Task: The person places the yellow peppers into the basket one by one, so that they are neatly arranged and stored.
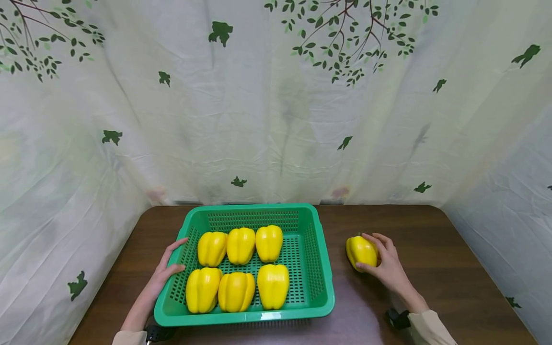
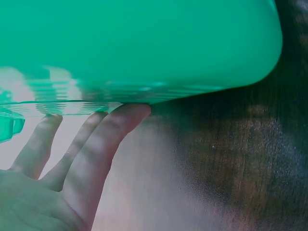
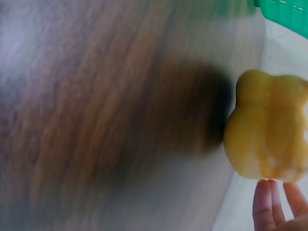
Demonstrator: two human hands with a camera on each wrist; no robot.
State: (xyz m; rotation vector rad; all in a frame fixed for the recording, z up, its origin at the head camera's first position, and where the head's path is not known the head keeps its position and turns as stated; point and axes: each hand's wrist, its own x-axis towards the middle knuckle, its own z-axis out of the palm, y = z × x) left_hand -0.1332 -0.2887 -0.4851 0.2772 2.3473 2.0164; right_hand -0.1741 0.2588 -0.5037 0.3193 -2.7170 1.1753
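Note:
On the right side of the table, my right hand pinches a yellow bell pepper between thumb and fingers. The right wrist view has that pepper with fingertips against its lower end; whether it touches the table is hard to tell. A green perforated basket holds several yellow bell peppers in two rows. My left hand rests at the basket's left rim. In the left wrist view, nearly straight fingers touch the outside of the basket wall.
The basket and the held pepper are on a dark brown wooden table. Behind it and at the sides hangs a pale curtain printed with green leaves. Inside the basket, bare mesh floor shows along the right side.

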